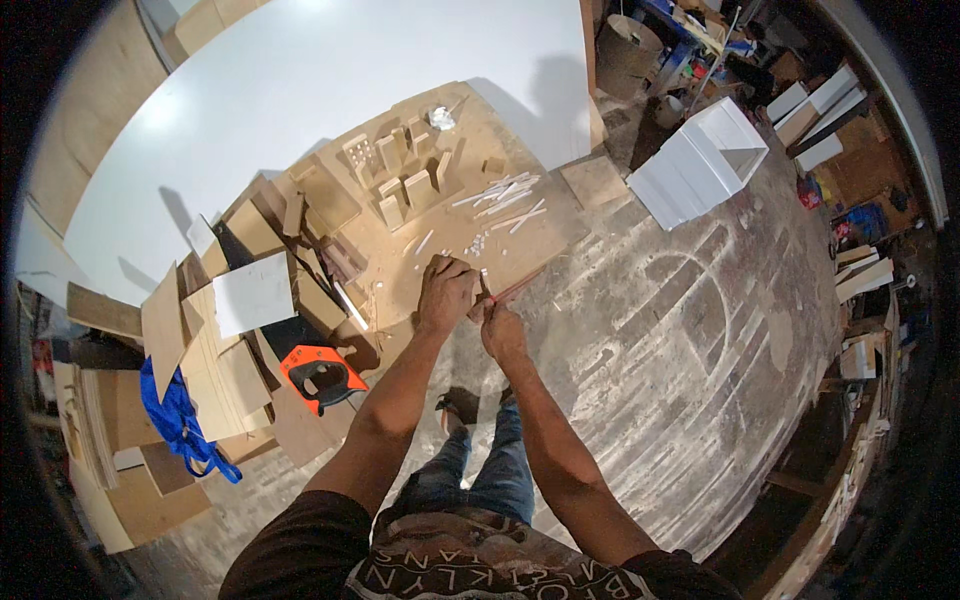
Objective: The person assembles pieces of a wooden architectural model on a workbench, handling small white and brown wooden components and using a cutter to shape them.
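At the near edge of the tan board (525,235), my left hand (445,296) has its fingers bent and closed; whatever is in them is hidden. Close beside it, my right hand (503,332) is closed around a slim tool with a red part (490,300); its exact kind is too small to tell. Between the hands, a small white piece (485,274) shows at the fingertips. Just beyond lie tiny white cut bits (477,245) and a loose pile of thin white sticks (505,194). Several small upright wooden blocks (419,188) stand farther back on the board.
An orange-handled saw (322,378) lies at the left, by stacked wood offcuts (228,385) and a blue strap bundle (180,425). A large white panel (350,70) spans the back. A white box (700,160) stands on the floor at right. Crumpled white material (440,118) sits on the board.
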